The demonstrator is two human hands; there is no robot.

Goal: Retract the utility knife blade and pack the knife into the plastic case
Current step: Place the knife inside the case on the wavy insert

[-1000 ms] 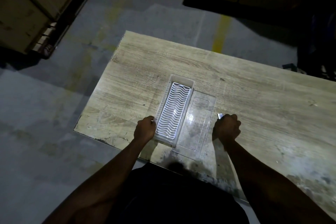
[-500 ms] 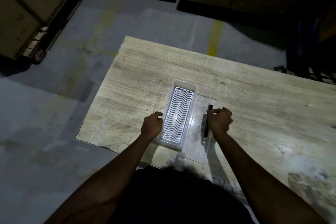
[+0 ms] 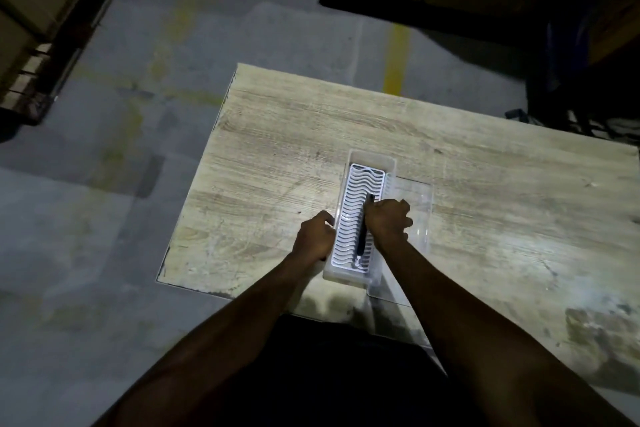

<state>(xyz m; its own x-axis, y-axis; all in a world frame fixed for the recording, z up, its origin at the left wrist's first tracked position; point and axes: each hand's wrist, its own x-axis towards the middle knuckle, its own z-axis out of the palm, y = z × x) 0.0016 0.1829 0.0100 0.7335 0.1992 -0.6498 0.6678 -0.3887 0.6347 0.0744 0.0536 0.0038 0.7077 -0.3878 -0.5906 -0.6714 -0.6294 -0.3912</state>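
Note:
A clear plastic case (image 3: 370,158) with a white wavy-ribbed insert sits near the front edge of the wooden table (image 3: 485,184). Its clear lid (image 3: 420,194) lies flat on the table just to its right. A thin black utility knife (image 3: 362,236) runs lengthwise over the insert's right side. My right hand (image 3: 388,222) is closed around the knife's far end. I cannot tell whether the knife rests on the insert or hangs just above it. No blade shows. My left hand (image 3: 313,236) grips the case's left wall.
The table's left edge runs beside grey concrete floor with a yellow line (image 3: 394,59). Wooden crates (image 3: 38,10) stand at the far left, and dark cabinets sit at the back. My dark-clothed body is below the table's front edge.
My right hand carried the knife leftwards from beyond the lid, over the lid, to above the case's insert. My left hand stayed on the case's left wall.

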